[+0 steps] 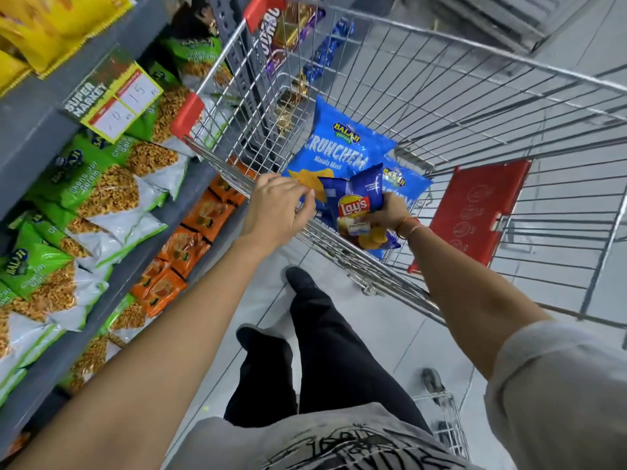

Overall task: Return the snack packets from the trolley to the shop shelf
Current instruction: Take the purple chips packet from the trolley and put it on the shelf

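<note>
The right hand (pixel 386 212) is gripping a dark blue chips packet (pixel 361 212) above the trolley (pixel 475 106). The left hand (pixel 280 206) is touching its edge with loosely curled fingers, holding nothing. Two lighter blue packets (pixel 339 147) are lying in the trolley, beside the shelf (pixel 30 130).

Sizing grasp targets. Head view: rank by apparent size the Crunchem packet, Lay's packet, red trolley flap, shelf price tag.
1. Red trolley flap
2. Crunchem packet, partly hidden, close to the flap, so unsure
3. Shelf price tag
4. Lay's packet, in the right hand; nearer the camera, near tie with the tag
</note>
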Tool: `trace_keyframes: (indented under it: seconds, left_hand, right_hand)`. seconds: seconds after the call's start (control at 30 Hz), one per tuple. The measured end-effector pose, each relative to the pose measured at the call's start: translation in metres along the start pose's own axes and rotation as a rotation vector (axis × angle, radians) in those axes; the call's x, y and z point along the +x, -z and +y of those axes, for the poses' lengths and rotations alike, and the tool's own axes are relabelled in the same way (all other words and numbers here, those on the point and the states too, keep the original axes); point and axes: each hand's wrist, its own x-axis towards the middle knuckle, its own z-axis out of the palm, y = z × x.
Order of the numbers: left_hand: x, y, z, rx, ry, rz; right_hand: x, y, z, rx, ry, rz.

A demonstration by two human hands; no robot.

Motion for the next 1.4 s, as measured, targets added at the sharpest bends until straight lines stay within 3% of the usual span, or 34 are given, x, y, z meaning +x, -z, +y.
trace_keyframes:
  seconds: [0.13,0.23,0.43,0.63,0.87,1.0,1.17,1.4]
  left_hand:
    - [0.003,0.012,0.001,-0.034,0.022,-0.126]
    - [0.006,0.037,0.003,-0.064,0.026,-0.093]
    - [0.007,0.131,0.003,-0.113,0.049,0.228]
    - [-0.04,0.28,-0.004,0.02,0.081,0.665]
    - [-0.165,0.432,-0.018,0.323,0.175,1.129]
    - [-0.247,0.48,-0.037,0.501,0.355,1.267]
    - [-0.341,0.506,-0.058,0.603,0.652,1.296]
    - [-0.406,0.509,-0.086,0.646,0.939,1.125]
  right_hand:
    - [-0.029,0.027,-0.024,0.287,0.079,0.145]
    - [-0.055,0.05,-0.059,0.484,0.223,0.203]
    - [-0.108,0.087,-0.166,0.732,0.516,0.23]
    - [-0.197,0.11,-0.307,0.914,0.93,0.226]
    - [-0.331,0.089,-0.454,1.042,1.328,-0.08]
    - [-0.397,0.059,-0.519,1.045,1.453,-0.283]
    - [-0.458,0.01,-0.584,1.093,1.498,-0.511]
    - [-0.535,-0.087,-0.654,0.904,1.605,-0.662]
